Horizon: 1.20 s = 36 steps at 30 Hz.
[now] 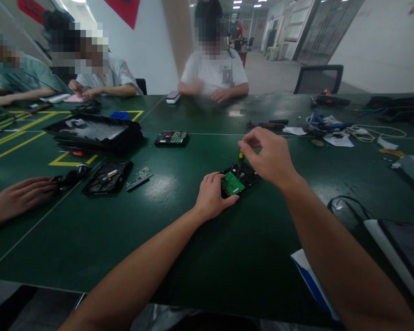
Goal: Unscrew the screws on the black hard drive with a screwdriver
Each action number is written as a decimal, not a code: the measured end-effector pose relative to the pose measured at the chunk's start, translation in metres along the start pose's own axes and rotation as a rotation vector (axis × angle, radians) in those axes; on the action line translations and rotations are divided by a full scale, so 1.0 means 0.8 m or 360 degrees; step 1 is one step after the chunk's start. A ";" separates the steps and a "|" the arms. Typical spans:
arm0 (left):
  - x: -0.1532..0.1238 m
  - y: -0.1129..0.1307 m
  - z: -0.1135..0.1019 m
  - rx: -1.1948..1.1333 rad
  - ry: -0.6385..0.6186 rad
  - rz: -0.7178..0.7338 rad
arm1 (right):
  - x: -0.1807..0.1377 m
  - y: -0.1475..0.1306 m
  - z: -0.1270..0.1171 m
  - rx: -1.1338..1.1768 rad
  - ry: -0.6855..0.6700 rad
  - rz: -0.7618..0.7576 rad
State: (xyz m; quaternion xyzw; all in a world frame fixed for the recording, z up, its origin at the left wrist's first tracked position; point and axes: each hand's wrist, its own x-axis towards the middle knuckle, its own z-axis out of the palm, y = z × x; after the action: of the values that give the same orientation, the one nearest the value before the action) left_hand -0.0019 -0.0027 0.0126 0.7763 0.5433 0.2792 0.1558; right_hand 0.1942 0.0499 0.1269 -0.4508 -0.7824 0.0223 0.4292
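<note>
A black hard drive with a green circuit board (232, 183) lies on the dark green table, board side up. My left hand (214, 193) grips its left end, fingers along the far edge and thumb along the near edge. Above the drive, my right hand (267, 154) pinches the handle of a small yellow and black screwdriver (241, 157). The screwdriver stands nearly upright, its tip down at the drive beside the green board. Whether the tip sits in a screw is too small to tell.
Left of me are an opened drive casing (108, 177), a loose circuit board (140, 178), another hard drive (171, 138) and a black tray (93, 131). Another person's hand (19, 202) rests at far left. Cables (365, 132) and a phone (405, 248) lie right. People sit opposite.
</note>
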 end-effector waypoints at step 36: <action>-0.001 0.001 -0.001 -0.0006 0.0003 -0.0003 | 0.000 0.004 0.003 0.0023 -0.0012 0.0063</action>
State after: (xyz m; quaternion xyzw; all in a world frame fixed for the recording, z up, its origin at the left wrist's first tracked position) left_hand -0.0017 -0.0037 0.0134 0.7752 0.5436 0.2808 0.1569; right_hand 0.1948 0.0523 0.1238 -0.4630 -0.7747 0.0383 0.4289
